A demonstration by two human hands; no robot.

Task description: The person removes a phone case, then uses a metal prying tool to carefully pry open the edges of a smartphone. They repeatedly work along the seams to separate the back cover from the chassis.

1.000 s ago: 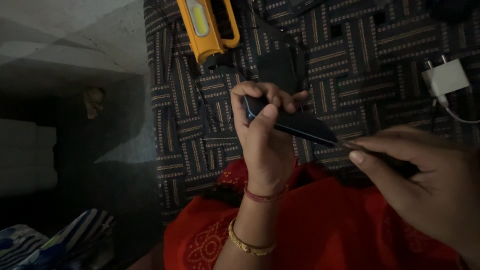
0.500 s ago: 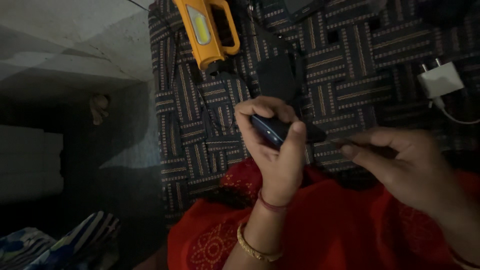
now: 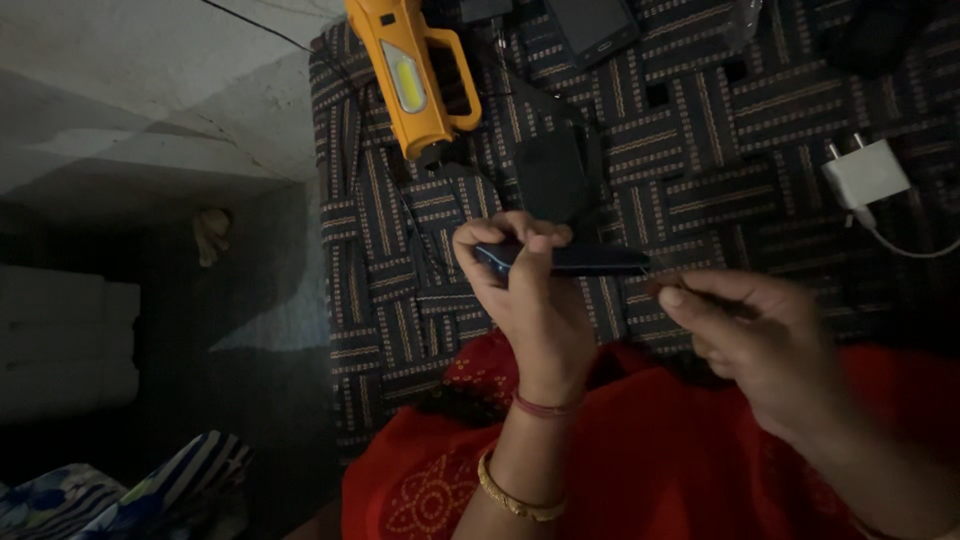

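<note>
The left hand (image 3: 530, 300) grips one dark phone (image 3: 575, 260) edge-on above the patterned mat (image 3: 700, 150). The right hand (image 3: 760, 335), just right of the phone, pinches one thin tool. Beyond the phone lie one yellow torch (image 3: 410, 75) and one white charger (image 3: 865, 172).

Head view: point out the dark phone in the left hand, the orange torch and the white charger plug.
dark phone (image 3: 585, 261), head view, on its edge facing the camera.
orange torch (image 3: 400, 70), head view, on its body near the lamp panel.
white charger plug (image 3: 865, 172), head view, on its white body.
</note>
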